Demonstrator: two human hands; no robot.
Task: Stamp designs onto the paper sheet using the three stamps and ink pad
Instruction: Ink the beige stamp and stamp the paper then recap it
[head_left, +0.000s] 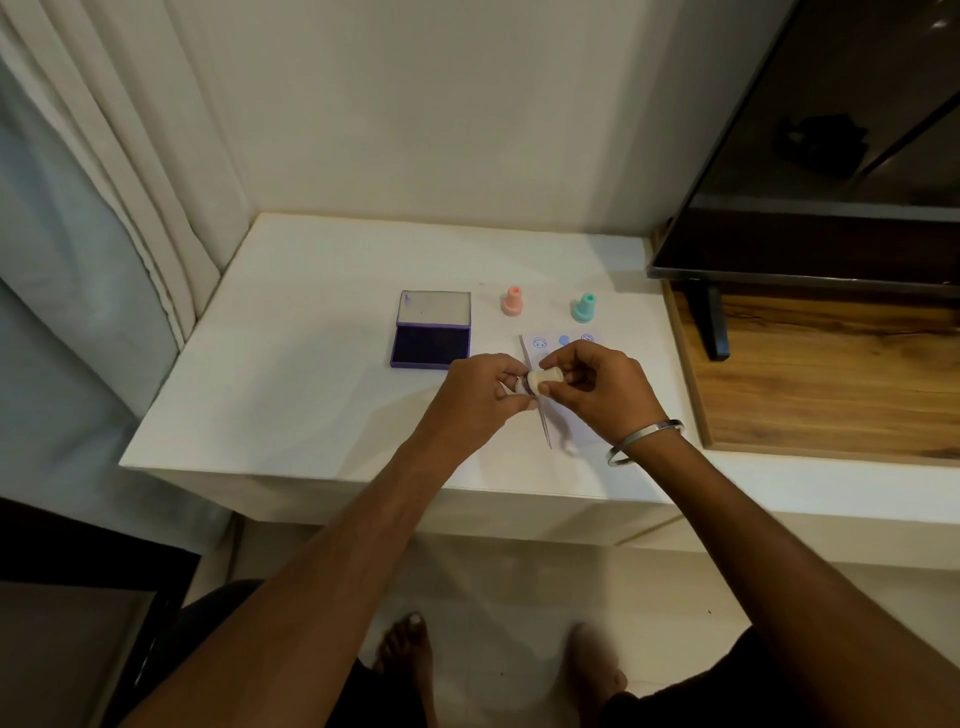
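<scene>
A cream stamp (546, 380) lies sideways in the air between both hands, just above the paper sheet (558, 345). My right hand (597, 387) grips its handle, and my left hand (480, 389) pinches its stamping end. The sheet's far edge shows three blue prints; my hands hide most of the rest. A pink stamp (512, 300) and a teal stamp (584, 307) stand upright behind the sheet. The purple ink pad (430, 347) lies with its lid up, to the left.
Everything rests on a white table (311, 374) set against a wall. A curtain (119, 182) hangs at the left. At the right, a dark television (831, 156) stands on a wooden shelf (831, 374). My bare feet (405, 649) show on the floor below.
</scene>
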